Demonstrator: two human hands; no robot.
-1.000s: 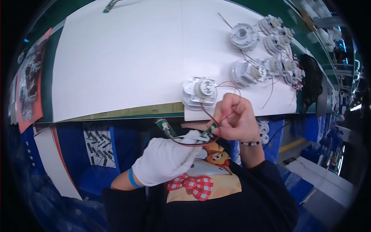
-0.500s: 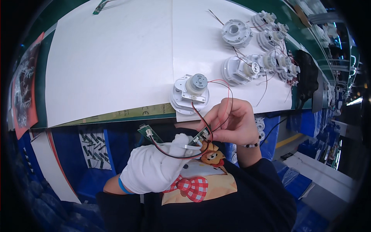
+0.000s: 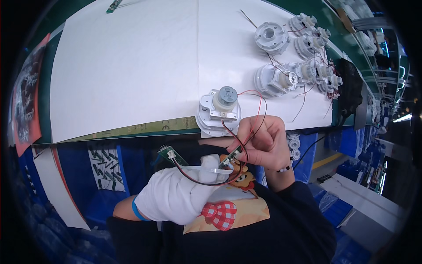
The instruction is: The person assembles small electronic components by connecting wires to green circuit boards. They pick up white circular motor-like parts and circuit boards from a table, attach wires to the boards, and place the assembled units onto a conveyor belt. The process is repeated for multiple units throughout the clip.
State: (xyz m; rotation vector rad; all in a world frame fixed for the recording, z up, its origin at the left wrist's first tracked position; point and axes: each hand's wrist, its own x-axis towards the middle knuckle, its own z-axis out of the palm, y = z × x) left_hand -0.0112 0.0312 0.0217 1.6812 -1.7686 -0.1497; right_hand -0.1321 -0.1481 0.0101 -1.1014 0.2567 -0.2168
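My left hand (image 3: pixel 176 193), in a white glove, is closed around a flat white cable (image 3: pixel 204 170) joining two green circuit boards. One circuit board (image 3: pixel 168 154) with a white plug sticks out above the glove. The smaller circuit board (image 3: pixel 229 161) lies between my hands. My bare right hand (image 3: pixel 267 143) is pinched beside it on thin red and black wires (image 3: pixel 262 108), whose tips are hidden by the fingers. These run from a white motor unit (image 3: pixel 216 113) standing at the table's front edge. A thicker red-black cable (image 3: pixel 239 143) loops from the unit to the larger board.
Several white motor units (image 3: pixel 272 81) with loose wires stand at the right of the white-covered table (image 3: pixel 127 66). A black bag-like item (image 3: pixel 350 86) lies beyond them. Below the table's left, a blue bin (image 3: pixel 132 167) stands beside several small green boards (image 3: pixel 107 169). An orange-edged plastic bag (image 3: pixel 30 97) is far left.
My right hand has shifted slightly down and turned a little, still pinching beside the smaller board. My gloved hand has moved slightly left. The whole view has shifted a little.
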